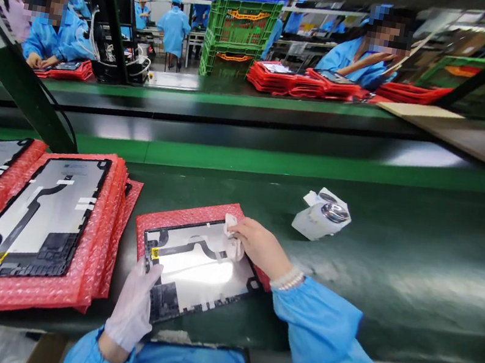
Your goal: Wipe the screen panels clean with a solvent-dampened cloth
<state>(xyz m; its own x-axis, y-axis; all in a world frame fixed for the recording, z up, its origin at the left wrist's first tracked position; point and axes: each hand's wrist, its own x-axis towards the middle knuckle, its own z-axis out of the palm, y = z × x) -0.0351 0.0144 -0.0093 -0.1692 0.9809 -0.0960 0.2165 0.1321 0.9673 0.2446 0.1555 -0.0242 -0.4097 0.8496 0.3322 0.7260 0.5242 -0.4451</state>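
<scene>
Two silver-backed panels (pixel 66 205) are seen on red bubble wrap (pixel 95 243) at the left. At lower centre, one tablet-like panel (pixel 207 278) is gripped along its left edge by the gloved left hand (pixel 132 305); a white cloth (pixel 235 248) is pinched in the closed right fingertips (pixel 241 228). Wiping seems under way; light pressure near the black ribbon (pixel 178 249) is called for.

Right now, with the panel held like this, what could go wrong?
The white cloth in the right hand might snag the black ribbon cable close beside it. The display panel also lies near the front edge of the green table, so it could slip off if the gloved left hand lost its hold.
</scene>
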